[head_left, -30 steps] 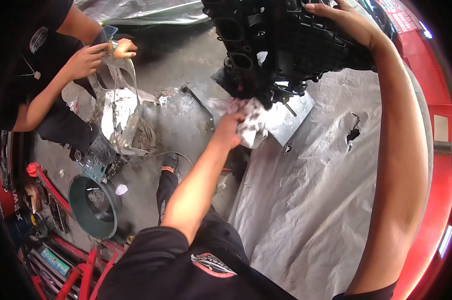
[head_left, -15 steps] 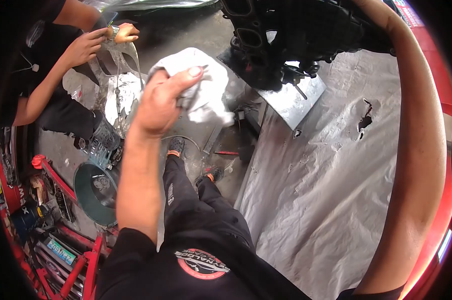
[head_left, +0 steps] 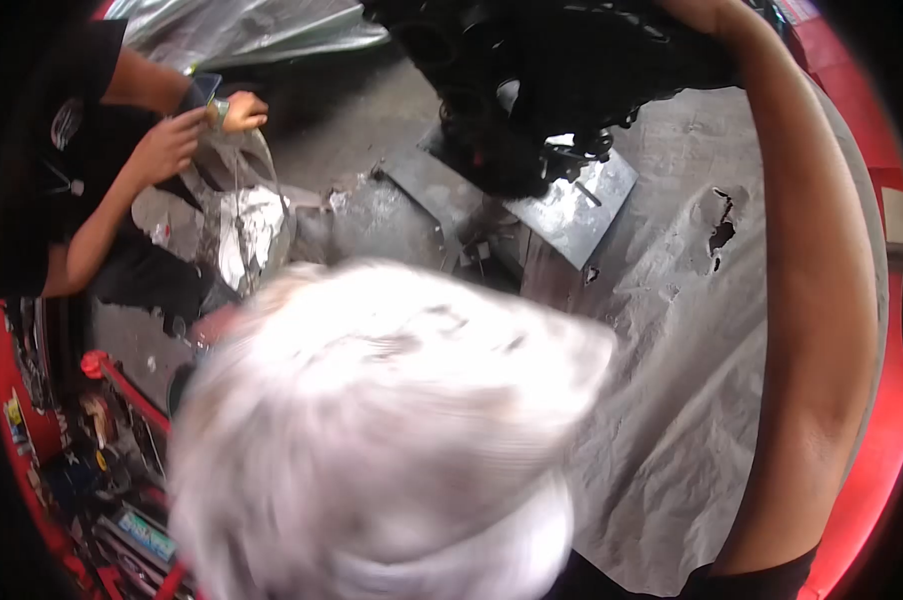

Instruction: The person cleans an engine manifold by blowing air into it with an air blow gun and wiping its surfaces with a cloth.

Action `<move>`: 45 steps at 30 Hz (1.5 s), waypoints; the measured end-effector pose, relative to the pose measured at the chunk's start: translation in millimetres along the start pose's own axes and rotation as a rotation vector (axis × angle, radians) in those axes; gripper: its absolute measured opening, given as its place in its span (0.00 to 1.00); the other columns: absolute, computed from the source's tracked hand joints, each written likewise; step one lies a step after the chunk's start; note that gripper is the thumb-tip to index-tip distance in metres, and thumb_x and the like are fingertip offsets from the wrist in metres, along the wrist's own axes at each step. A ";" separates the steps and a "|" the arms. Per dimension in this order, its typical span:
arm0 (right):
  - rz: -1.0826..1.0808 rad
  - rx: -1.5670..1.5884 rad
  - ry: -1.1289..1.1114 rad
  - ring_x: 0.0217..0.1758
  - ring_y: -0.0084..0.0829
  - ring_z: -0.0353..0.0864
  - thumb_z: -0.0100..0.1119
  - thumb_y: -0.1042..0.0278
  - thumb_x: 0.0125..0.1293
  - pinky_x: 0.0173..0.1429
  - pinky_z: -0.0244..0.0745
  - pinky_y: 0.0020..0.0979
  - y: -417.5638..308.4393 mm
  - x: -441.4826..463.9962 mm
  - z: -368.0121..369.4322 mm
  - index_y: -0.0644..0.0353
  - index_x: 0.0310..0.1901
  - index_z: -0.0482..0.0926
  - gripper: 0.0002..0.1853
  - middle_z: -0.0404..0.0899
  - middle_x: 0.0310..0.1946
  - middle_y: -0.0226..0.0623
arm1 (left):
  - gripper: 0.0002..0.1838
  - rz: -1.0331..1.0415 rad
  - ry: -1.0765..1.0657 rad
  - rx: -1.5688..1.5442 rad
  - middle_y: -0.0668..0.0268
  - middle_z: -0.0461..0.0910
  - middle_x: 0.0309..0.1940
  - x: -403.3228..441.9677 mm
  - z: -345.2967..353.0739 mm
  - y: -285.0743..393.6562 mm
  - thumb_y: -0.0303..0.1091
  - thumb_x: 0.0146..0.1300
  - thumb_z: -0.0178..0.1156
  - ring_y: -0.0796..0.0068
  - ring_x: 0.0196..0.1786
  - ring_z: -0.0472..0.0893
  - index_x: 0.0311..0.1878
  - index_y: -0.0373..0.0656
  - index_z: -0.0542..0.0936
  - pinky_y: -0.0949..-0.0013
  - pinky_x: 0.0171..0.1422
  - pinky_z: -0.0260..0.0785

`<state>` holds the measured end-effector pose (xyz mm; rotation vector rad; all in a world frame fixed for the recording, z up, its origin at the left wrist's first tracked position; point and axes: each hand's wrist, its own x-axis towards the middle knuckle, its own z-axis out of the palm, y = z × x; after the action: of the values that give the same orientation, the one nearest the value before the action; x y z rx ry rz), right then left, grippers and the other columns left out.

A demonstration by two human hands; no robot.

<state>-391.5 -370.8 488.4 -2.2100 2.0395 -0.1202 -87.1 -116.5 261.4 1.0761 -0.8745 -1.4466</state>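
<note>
A white rag (head_left: 392,410), crumpled and smeared by motion, fills the lower middle of the head view, close to the camera. My left hand is hidden behind it; the rag hangs in the air on that hand's side. At the top edge, my right hand (head_left: 700,14) rests at the black engine part (head_left: 572,70), its arm stretched forward along the right side. The fingers of that hand are cut off or lost against the dark part. Below the engine part lies a flat metal plate (head_left: 582,215).
A grey sheet (head_left: 662,400) with torn holes covers the surface at right. At upper left sits another person, whose hands (head_left: 172,145) meet near a wristwatch, beside a worn chair (head_left: 247,225). Red metal frames (head_left: 132,395) and tools stand at lower left.
The rag has come from in front of me up close to the camera, now covering my left hand, legs and most of the bucket. The right hand stays by the engine part.
</note>
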 end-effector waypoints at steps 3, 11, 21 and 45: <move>-0.064 0.180 -0.077 0.63 0.43 0.83 0.74 0.30 0.53 0.66 0.76 0.40 -3.1 -12.7 -5.2 0.57 0.81 0.61 0.60 0.78 0.66 0.56 | 0.24 -0.162 0.047 -0.531 0.51 0.78 0.59 -5.5 10.6 -95.6 0.45 0.69 0.60 0.53 0.64 0.77 0.61 0.39 0.78 0.53 0.72 0.68; -0.094 0.064 0.006 0.62 0.43 0.83 0.74 0.34 0.56 0.66 0.77 0.39 0.0 -3.8 -1.8 0.59 0.80 0.62 0.57 0.80 0.63 0.55 | 0.35 -0.346 -0.378 -1.422 0.47 0.70 0.73 21.6 66.9 -115.5 0.58 0.76 0.53 0.51 0.76 0.70 0.76 0.43 0.70 0.49 0.83 0.60; -0.149 0.141 -0.060 0.60 0.42 0.84 0.73 0.35 0.57 0.66 0.77 0.38 -11.8 -17.3 -10.2 0.62 0.78 0.66 0.54 0.81 0.63 0.55 | 0.35 -0.398 -0.198 -0.489 0.45 0.78 0.63 104.5 96.4 -160.6 0.50 0.76 0.59 0.47 0.69 0.76 0.71 0.28 0.67 0.45 0.79 0.64; -0.085 0.336 -0.119 0.57 0.39 0.86 0.75 0.44 0.59 0.59 0.82 0.35 -15.4 -18.7 -3.1 0.63 0.79 0.62 0.52 0.82 0.58 0.57 | 0.23 0.020 -0.166 0.417 0.49 0.83 0.51 144.7 141.1 -154.1 0.48 0.73 0.58 0.51 0.56 0.81 0.61 0.41 0.76 0.50 0.60 0.70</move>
<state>-378.4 -351.2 494.4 -2.0417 1.7193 -0.3081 -271.8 -242.2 140.2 1.2572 -1.3440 -1.3841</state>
